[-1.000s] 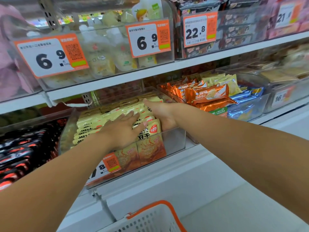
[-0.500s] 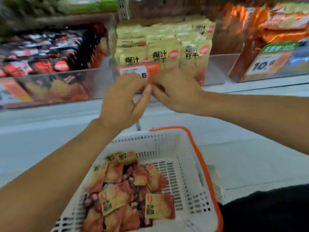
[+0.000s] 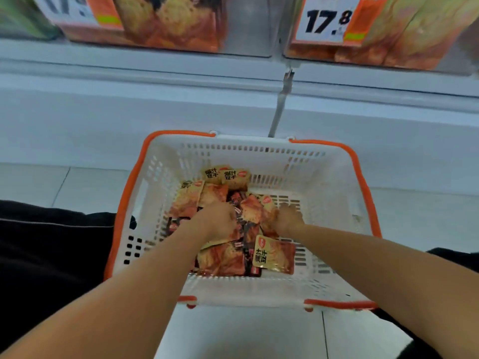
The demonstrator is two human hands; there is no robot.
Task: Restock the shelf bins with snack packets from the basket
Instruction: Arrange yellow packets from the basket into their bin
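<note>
Both hands are down in the basket (image 3: 334, 174), buried among the packets (image 3: 274, 256). The left hand (image 3: 216, 218) lies knuckles-up on the middle of the heap, its fingers bent down into the packets; the right hand (image 3: 287, 217) sits just beside it at the heap's right edge, fingers likewise tucked under. Whether either has actually closed on a packet cannot be told, since the fingertips are hidden. The heap spreads from the near wall toward the far wall, so loose packets lie on all sides of both hands, the left nearer the bulk. The bins (image 3: 248, 27) stand on the shelf (image 3: 155, 73), well above and beyond the basket, so any load must likely travel up and away from the body.
</note>
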